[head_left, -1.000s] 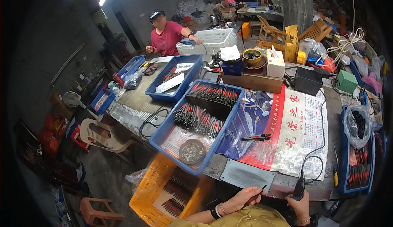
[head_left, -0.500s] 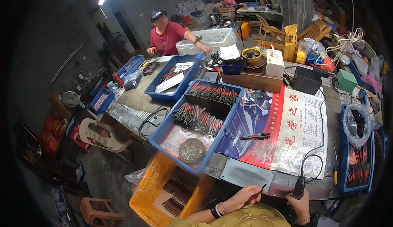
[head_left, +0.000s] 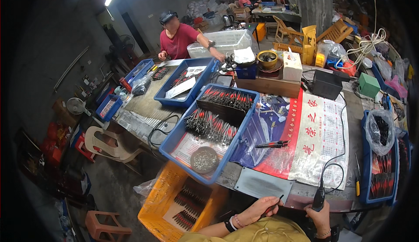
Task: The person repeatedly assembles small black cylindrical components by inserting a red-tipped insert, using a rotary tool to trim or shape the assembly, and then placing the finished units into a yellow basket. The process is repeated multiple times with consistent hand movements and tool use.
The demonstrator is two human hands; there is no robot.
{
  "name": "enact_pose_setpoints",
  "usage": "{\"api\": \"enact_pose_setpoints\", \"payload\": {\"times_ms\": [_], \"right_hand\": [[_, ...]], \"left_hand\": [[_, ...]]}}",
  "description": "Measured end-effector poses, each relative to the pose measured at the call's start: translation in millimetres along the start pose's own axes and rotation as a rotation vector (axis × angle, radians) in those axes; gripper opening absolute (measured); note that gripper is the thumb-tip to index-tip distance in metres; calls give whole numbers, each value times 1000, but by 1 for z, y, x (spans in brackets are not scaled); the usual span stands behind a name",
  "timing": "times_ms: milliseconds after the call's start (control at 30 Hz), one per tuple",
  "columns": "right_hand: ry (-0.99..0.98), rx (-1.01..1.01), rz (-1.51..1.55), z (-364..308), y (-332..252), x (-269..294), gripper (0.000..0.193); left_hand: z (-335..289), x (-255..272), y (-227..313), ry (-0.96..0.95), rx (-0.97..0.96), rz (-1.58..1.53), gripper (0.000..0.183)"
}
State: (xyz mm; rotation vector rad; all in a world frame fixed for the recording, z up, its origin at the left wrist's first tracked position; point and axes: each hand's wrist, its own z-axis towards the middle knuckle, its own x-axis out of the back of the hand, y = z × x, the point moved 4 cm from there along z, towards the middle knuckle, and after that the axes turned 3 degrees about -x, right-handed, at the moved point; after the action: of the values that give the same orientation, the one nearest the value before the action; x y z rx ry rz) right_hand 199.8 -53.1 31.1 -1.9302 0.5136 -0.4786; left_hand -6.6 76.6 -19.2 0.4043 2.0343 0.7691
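Observation:
My left hand (head_left: pixel 261 207) is closed around a slender black-and-red tool (head_left: pixel 271 209), whose dark tip points up and right; its exact kind is hard to tell. To its right, my right hand (head_left: pixel 321 218) grips a black corded electric screwdriver (head_left: pixel 318 199) upright, the cord leaving its top end. Both hands are just in front of the table's near edge, close to a grey metal plate (head_left: pixel 263 184). A few similar black-and-red tools (head_left: pixel 272 144) lie on the printed calendar sheet (head_left: pixel 317 148).
A blue bin (head_left: pixel 162 148) holds several such tools and a round dish (head_left: pixel 204 160) of small metal parts. Below stands an orange crate (head_left: pixel 150 207). A black power box (head_left: pixel 327 85) and a yellow-handled screwdriver (head_left: pixel 357 189) lie rightward. Across the table sits a co-worker (head_left: pixel 176 37).
My two hands and what they hold have barely moved. Across the table, the co-worker's outstretched hand and head have shifted slightly.

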Motion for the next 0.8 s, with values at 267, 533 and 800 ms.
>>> {"api": "enact_pose_setpoints", "payload": {"times_ms": [267,533,800], "right_hand": [[-2,3,4,2,5,0,26],[-21,10,-17,4,7,2,27],[-6,39,14,1,4,-1,23]], "left_hand": [[0,0,-1,-8,-20,-22,31],[0,-2,2,-6,-20,13,30],[-1,-2,1,9,-16,14,30]]}}
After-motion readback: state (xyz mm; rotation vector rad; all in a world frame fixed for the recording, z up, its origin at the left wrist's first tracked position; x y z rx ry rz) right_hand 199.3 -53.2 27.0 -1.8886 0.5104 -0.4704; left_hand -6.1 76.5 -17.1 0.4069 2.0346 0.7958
